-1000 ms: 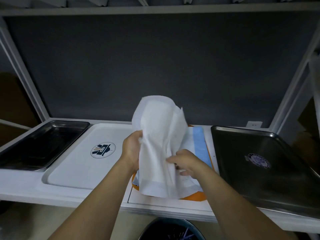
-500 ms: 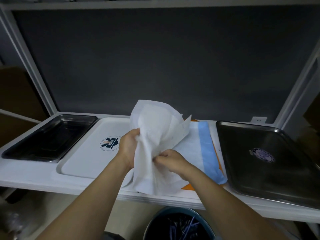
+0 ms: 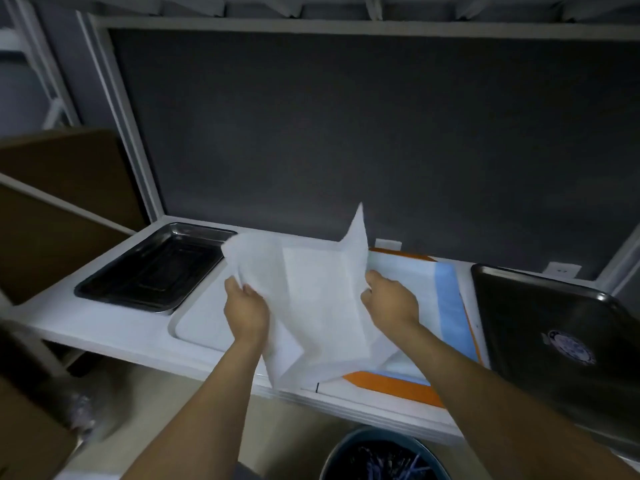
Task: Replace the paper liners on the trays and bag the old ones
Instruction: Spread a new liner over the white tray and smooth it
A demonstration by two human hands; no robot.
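Right at the bottom edge there's a round dark bin (image 3: 384, 455), cut off by the frame. The bluish stuff inside is too blurry to make out. In the bottom-left corner is a brown cardboard box (image 3: 31, 438), also only partly in view, and the shiny crinkly thing beside it is just a smear.

Above that, both bare forearms reach up to a white paper liner (image 3: 318, 306) held in the air over the front of the white surface (image 3: 104, 327). The left hand (image 3: 246, 306) has its grip clenched on the sheet's left edge, fingers curled into the paper. The right hand (image 3: 391, 303) has its grip pinched on the right edge, with most of its fingers hidden by the sheet. The liner is spread between them, creased, with one corner poking up and its bottom reaching about the front lip.

The sheet hides most of a white tray (image 3: 197, 323), so only the left end shows. To the right lies an orange tray (image 3: 391, 384), mostly covered by a blue-striped liner (image 3: 450, 306), with just the orange edges peeking out. On the far right a big steel tray (image 3: 554, 323) runs off frame, with a round logo I can't read. Back left sits a smaller steel tray (image 3: 156, 268), right beside the white one. Behind everything is a dark grey back panel (image 3: 346, 133).
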